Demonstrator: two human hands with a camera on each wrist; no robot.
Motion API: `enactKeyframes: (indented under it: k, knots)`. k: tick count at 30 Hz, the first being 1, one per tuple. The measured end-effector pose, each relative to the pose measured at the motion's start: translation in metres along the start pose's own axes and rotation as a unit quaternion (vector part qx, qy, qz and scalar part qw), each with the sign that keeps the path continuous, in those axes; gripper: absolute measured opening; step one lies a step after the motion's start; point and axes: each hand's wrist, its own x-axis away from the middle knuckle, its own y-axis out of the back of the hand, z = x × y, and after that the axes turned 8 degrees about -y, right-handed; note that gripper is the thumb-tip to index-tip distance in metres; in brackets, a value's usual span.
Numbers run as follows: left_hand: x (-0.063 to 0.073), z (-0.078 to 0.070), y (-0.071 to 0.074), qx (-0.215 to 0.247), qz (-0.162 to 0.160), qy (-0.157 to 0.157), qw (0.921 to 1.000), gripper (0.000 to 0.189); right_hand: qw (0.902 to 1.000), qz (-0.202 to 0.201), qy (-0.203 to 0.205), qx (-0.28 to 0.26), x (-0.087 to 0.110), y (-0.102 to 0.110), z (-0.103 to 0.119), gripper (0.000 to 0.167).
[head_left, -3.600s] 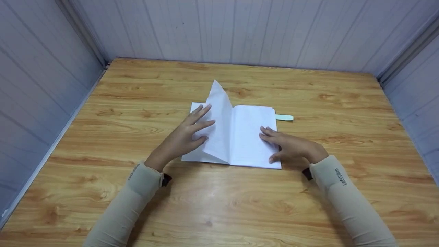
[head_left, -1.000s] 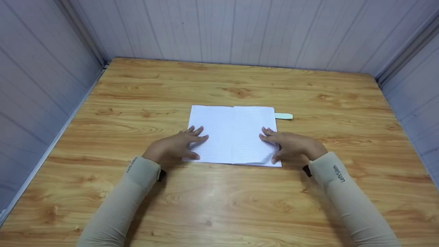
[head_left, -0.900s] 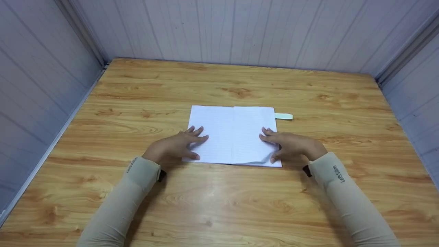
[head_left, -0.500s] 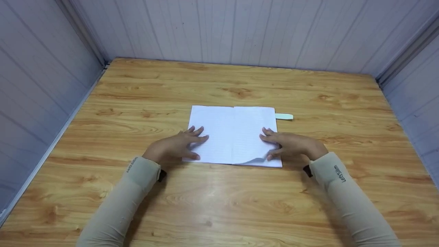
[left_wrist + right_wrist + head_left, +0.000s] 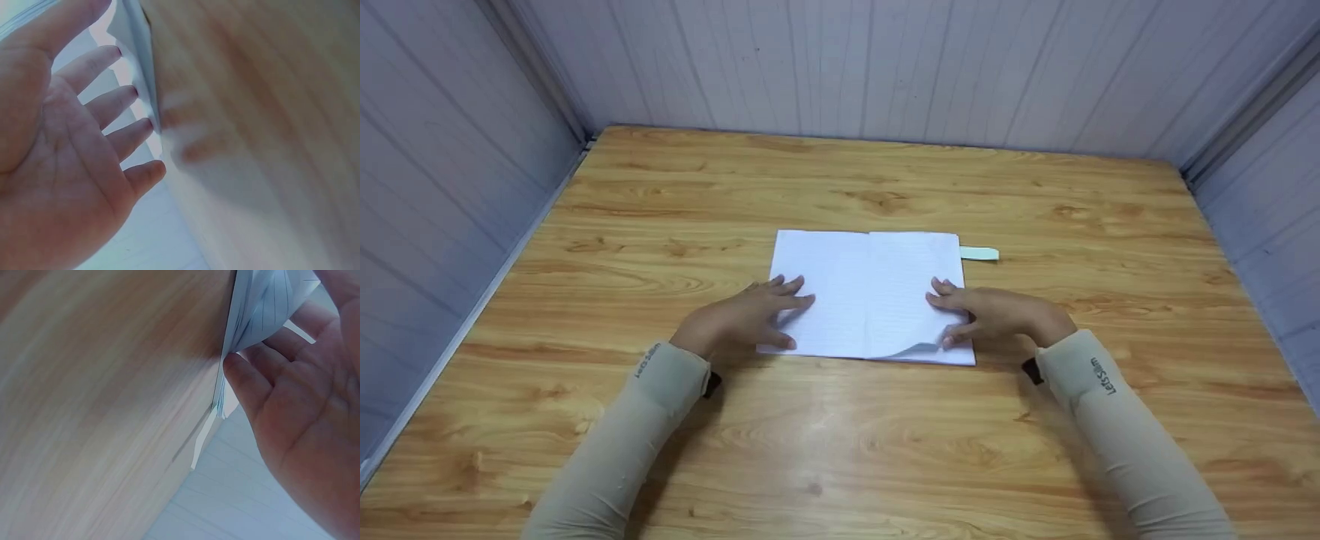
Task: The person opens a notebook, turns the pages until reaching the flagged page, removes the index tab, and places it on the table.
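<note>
A notebook [image 5: 840,270] with lined white pages lies spread on the table in the head view. My left hand [image 5: 746,315] rests on the outer lower part of the left page, fingers apart. On the right page's outer edge sits my right hand [image 5: 990,311], fingers on the paper and thumb at the lower corner. There the top leaf [image 5: 911,346] bends upward, baring the pages beneath. The right wrist view shows the lined leaf [image 5: 275,309] curving up between thumb and fingers, with the fingertips [image 5: 236,365] at the page edges. In the left wrist view the fingertips reach the notebook's edge [image 5: 143,67].
A pale green strip [image 5: 980,253] sticks out from the notebook's right side near the top. The wood-patterned table [image 5: 825,450] surrounds it. Panelled walls [image 5: 840,75] stand behind and at both sides.
A leaf upright beside my left hand 3.6 seconds ago now lies flat. My left hand has lowered onto the left page. My right thumb has moved inward, bending the right leaf's corner further.
</note>
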Motion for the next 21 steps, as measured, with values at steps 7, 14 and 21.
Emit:
enactKeyframes:
  k: [7, 14, 21]
  knots:
    - [-0.002, -0.009, 0.004, -0.017, -0.023, -0.002, 0.9996, 0.071, 0.9998, 0.009, -0.015, -0.009, 0.000, 0.001, 0.001, 0.079]
    - [-0.007, -0.016, 0.004, -0.053, -0.089, -0.048, 0.9935, 0.063, 0.9997, 0.012, -0.019, -0.011, 0.000, 0.002, 0.001, 0.079]
    - [-0.016, -0.035, -0.003, -0.041, -0.152, -0.062, 0.9857, 0.052, 0.9999, 0.011, -0.003, -0.011, -0.001, 0.002, 0.001, 0.079]
